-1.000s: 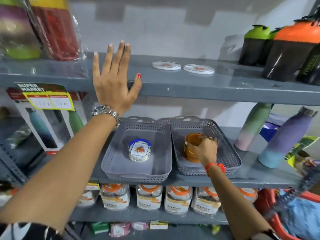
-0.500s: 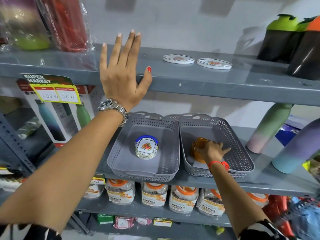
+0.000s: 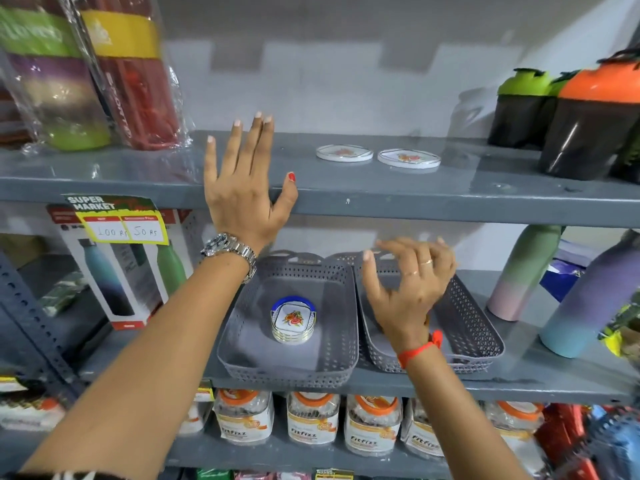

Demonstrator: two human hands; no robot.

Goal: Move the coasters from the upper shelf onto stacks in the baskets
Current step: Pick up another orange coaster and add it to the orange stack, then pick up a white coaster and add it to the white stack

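Observation:
Two round white coasters, one on the left (image 3: 344, 153) and one on the right (image 3: 409, 157), lie side by side on the grey upper shelf (image 3: 450, 199). Below, the left grey basket (image 3: 242, 358) holds a stack of blue-rimmed coasters (image 3: 293, 319). The right grey basket (image 3: 474, 327) stands beside it; my right hand (image 3: 410, 289) hovers above it, empty, fingers spread, hiding its contents. My left hand (image 3: 246, 188) rests flat and open against the upper shelf's front edge, left of the coasters.
Wrapped bottles (image 3: 128, 74) stand at the upper shelf's left, dark shakers (image 3: 588, 123) with orange and green lids at its right. Pastel bottles (image 3: 523, 271) stand right of the baskets, a boxed bottle (image 3: 117, 271) to the left. Jars (image 3: 311, 420) line the lower shelf.
My right hand has let go of the orange coaster stack in the right basket and risen above it, fingers now spread. The left hand stays on the shelf edge.

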